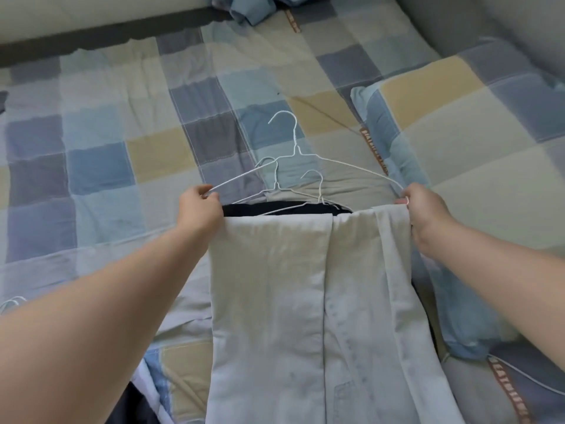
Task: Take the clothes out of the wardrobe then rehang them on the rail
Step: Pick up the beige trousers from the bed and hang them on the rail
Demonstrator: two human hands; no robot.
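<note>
Both my forearms reach out from the near edge towards the middle of the bed, one on each side of a pale garment [275,286] that hangs down between them towards me. This garment is folded over the bottom wire of a white wire hanger [295,139], whose hook points to the far side. My left hand [200,206] pinches the left end of that hanger between thumb and curled fingers, just where the cloth's left edge begins. My right hand [423,215] is curled round the hanger's right end and touches the garment's right edge; I cannot tell whether it also grips the cloth. A row of small buttons or studs runs down the garment's right half, with what looks like a pocket near its bottom. Just beyond the top fold lies a black garment [275,208] with two more wire hangers [276,175] resting on it, their hooks also pointing away. All of it lies over a checked quilt [101,166] in blue, grey and tan squares. To the right sits a pillow [458,111] in the same check, and at the far edge there is a heap of blue cloth [253,7].
</note>
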